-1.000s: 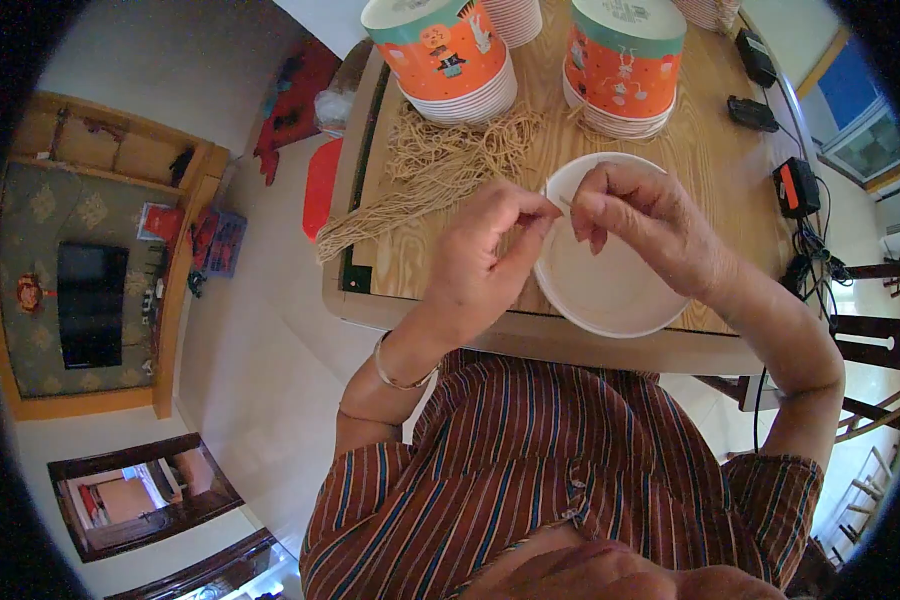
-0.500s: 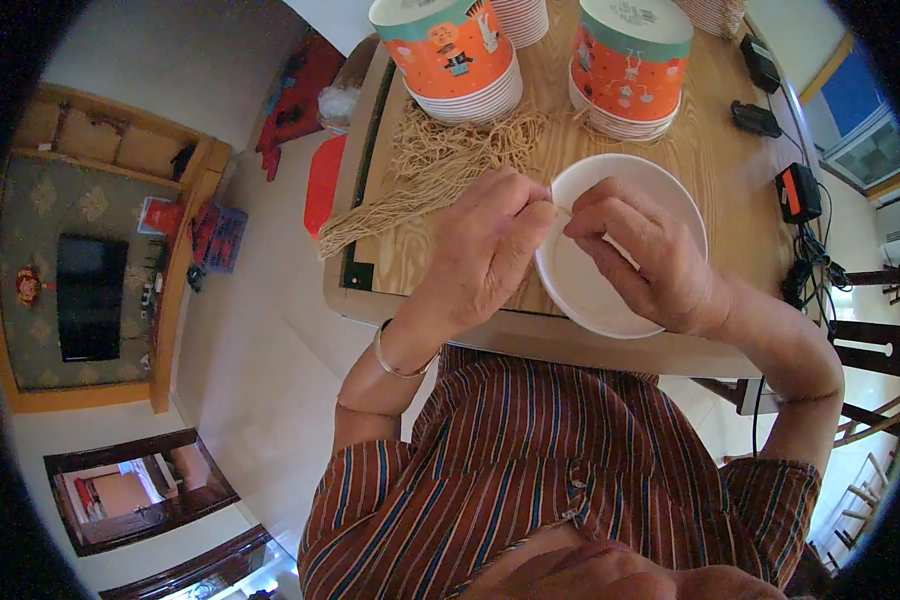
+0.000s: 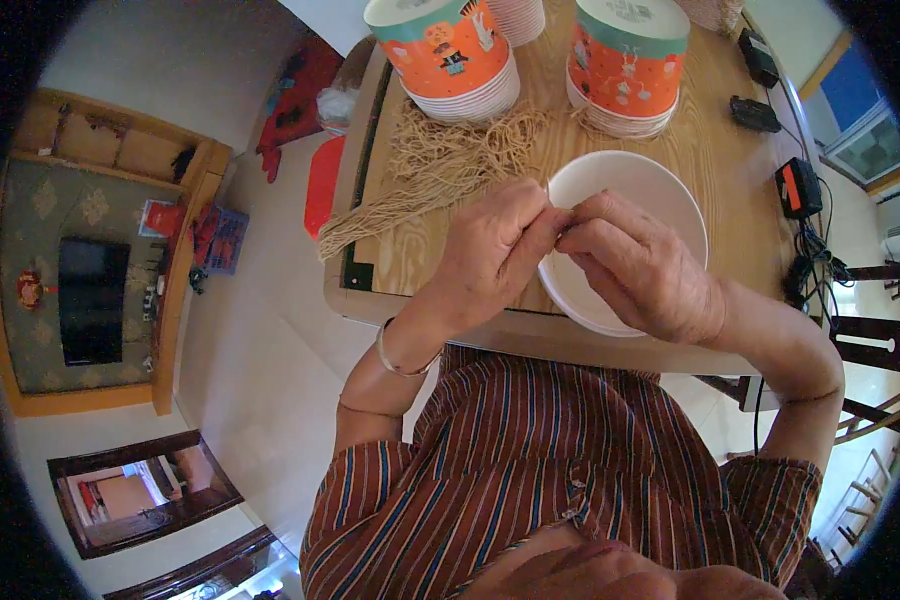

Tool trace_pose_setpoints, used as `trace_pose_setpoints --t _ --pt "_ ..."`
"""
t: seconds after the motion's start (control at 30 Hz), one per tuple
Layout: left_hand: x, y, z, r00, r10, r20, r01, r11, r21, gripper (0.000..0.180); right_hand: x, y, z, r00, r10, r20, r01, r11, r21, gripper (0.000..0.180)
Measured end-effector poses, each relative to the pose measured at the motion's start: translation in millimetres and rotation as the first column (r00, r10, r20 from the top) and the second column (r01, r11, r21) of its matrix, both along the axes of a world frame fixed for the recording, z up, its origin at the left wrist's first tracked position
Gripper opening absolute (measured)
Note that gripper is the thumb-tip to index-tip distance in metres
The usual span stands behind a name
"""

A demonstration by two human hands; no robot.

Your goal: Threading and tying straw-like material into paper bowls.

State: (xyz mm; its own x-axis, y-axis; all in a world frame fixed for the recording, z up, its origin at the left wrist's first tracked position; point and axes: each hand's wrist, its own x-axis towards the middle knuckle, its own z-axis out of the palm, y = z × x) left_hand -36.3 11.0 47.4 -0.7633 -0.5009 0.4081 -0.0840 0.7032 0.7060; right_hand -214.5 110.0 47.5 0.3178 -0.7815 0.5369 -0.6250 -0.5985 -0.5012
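Left hand [image 3: 495,250] and right hand [image 3: 650,270] are together at frame centre, fingertips pinched closed; whatever lies between them cannot be made out. White bowl [image 3: 665,186], right of centre beneath the right hand, is probably light and dentable: grip below the rim. Tan cord [image 3: 405,202], left of centre, looks soft, limp: pinch single strands near an end.

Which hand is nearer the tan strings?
Left. The left hand is close beside the tan strings; the right hand is farther off, over the white bowl.
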Motion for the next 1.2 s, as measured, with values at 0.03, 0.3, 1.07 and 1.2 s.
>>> trace_pose_setpoints --t 0.03,0.3,1.07,1.2 --pt "0 1 0 1.000 -0.005 0.003 0.005 1.000 0.023 0.012 -1 0 0 1.000 -0.001 0.001 0.001 1.000 0.001 0.030" --pt "0 1 -5 0.999 -0.036 -0.028 0.040 0.992 0.118 0.005 4 1 -4 0.914 -0.165 0.369 0.047 0.950 0.309 0.021" --pt "-8 -17 3 0.996 -0.082 -0.044 0.083 0.996 0.025 0.010 -17 -9 2 0.953 -0.171 -0.250 0.138 0.980 -0.142 0.032" --pt "-13 -18 2 0.997 -0.071 -0.041 0.072 0.997 0.017 0.010 -18 -9 -9 0.970 -0.198 -0.143 0.201 0.979 0.007 0.029"
